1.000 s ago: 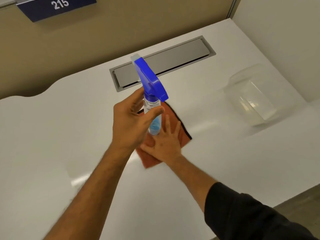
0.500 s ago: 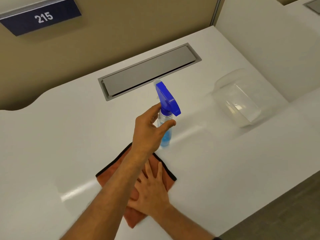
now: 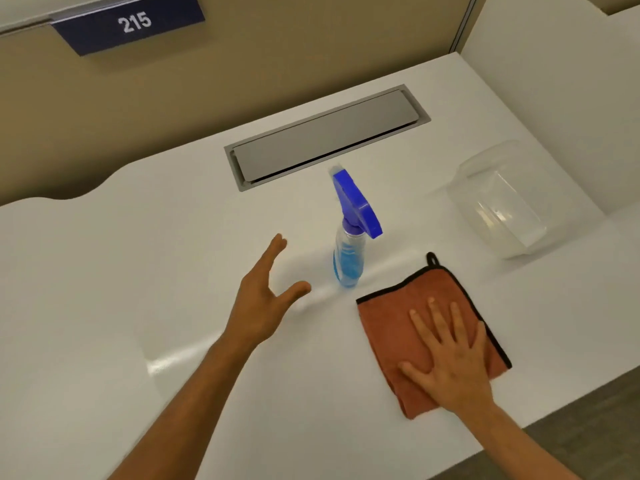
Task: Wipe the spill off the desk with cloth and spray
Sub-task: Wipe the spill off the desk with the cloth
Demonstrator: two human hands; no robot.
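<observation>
A clear spray bottle with blue liquid and a blue trigger head stands upright on the white desk. My left hand hovers just left of it, fingers apart, holding nothing. An orange cloth with black edging lies flat on the desk to the right of the bottle. My right hand presses flat on the cloth's near right part, fingers spread. No spill is plainly visible on the shiny surface.
A clear plastic container sits at the desk's right side near the white partition. A grey cable hatch is set into the desk behind the bottle. The desk's front edge runs close behind my right hand.
My left hand set the spray bottle down on the desk and let go of it. My right hand slid the cloth to the right.
</observation>
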